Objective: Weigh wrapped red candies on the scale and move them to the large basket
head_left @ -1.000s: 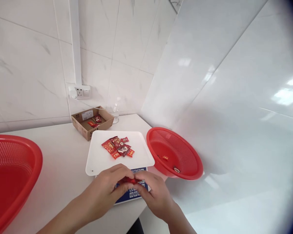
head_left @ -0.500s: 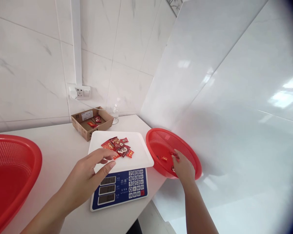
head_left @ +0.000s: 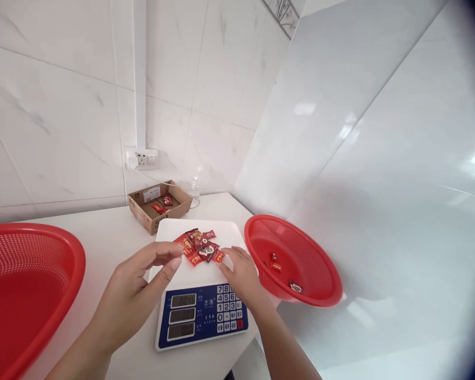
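Observation:
A small pile of red and maroon snack packets [head_left: 208, 250] lies on the white weighing tray [head_left: 225, 232] of a digital scale [head_left: 201, 316]. My left hand [head_left: 142, 285] hovers at the tray's left front, thumb and forefinger apart, with nothing visible between them. At the pile's right edge is my right hand [head_left: 241, 272], its thumb and forefinger spread on either side of a small orange-red packet [head_left: 219, 256]. Whether the fingertips touch that packet cannot be made out. The scale's top display shows a low reading.
A red perforated basket [head_left: 328, 274] with several packets tilts at the table's right edge. Another red basket [head_left: 77, 253] stands at the left. Behind the scale are a cardboard box [head_left: 142, 216] holding packets and a clear plastic bottle [head_left: 196, 184]. A socket [head_left: 142, 159] is on the wall.
My right hand has moved left out of the right basket to the packets on the tray. My left hand stays near the tray. The view has shifted slightly.

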The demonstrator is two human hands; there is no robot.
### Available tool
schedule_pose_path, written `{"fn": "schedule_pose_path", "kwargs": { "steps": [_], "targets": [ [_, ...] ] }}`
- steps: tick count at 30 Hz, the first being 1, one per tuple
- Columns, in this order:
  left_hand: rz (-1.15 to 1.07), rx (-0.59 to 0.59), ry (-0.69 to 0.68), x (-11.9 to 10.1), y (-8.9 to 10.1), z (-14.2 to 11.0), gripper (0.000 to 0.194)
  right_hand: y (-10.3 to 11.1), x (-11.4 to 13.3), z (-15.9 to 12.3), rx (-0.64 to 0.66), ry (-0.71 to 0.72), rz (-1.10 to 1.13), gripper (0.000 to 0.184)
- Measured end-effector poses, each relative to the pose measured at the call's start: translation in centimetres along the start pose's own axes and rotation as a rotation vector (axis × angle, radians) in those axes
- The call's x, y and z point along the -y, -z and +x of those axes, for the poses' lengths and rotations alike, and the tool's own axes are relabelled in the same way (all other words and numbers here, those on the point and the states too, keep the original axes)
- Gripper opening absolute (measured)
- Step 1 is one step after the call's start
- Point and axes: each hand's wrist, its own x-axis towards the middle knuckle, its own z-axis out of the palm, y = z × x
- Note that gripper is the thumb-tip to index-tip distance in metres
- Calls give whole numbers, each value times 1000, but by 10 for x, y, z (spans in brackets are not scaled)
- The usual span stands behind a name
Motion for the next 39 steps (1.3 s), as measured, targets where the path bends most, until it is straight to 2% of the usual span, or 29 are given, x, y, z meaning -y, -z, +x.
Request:
{"fn": "schedule_pose_path", "kwargs": {
  "steps": [5,10,12,16,20,23,25,29,39],
  "targets": [
    [-13,11,-10,-2,3,1,24,-3,14,15,103,-32,-94,43],
    [-9,5,5,1,5,1,21,0,10,13,105,-94,-44,41],
    [-10,0,8,3,6,0,20,4,3,8,-2,-146,93,40],
    [-24,-25,-25,4,8,-1,17,17,-8,-9,-283,-286,529,44],
    [-44,-48,-69,3,7,0,14,35,-12,-28,-361,-524,954,50],
    [-45,-44,-105,3,6,1,11,44,-16,-43,-325,-626,1274,42],
    [-46,-39,-114,4,5,0,9,46,-19,-53,-294,-687,1375,39],
    [-47,-35,-117,4,3,-1,9,46,-26,-70,-267,-786,1444,40],
    [1,2,-91,5,-10,0,11,39,-35,-87,-191,-819,1471,37]
  ]
}}
